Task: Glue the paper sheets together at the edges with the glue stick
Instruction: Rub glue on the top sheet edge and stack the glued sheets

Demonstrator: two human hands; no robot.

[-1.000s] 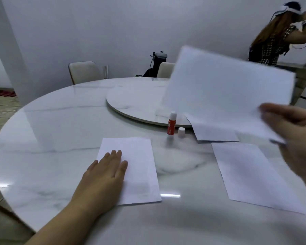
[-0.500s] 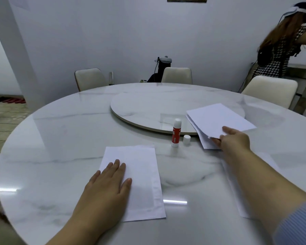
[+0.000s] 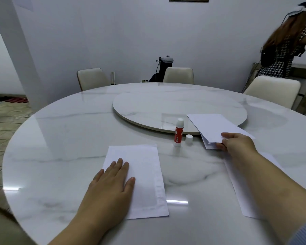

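White paper sheets (image 3: 145,175), stacked with offset edges, lie on the marble table in front of me. My left hand (image 3: 111,183) rests flat on them, fingers spread. A red and white glue stick (image 3: 178,132) stands upright and uncapped, its white cap (image 3: 189,139) just to its right. Further right, a small pile of sheets (image 3: 213,127) leans on the turntable's edge; my right hand (image 3: 237,144) pinches the near corner of its top sheet. Another sheet (image 3: 240,184) lies under my right forearm.
A round marble turntable (image 3: 148,106) sits at the middle of the round table (image 3: 60,138). Cream chairs (image 3: 178,75) stand around the far side. A person (image 3: 286,43) stands at a counter at the far right. A pillar (image 3: 16,50) is at the left.
My right hand brought the raised sheet down onto the pile by the turntable and now grips its near corner. My left hand stayed flat on the front sheets.
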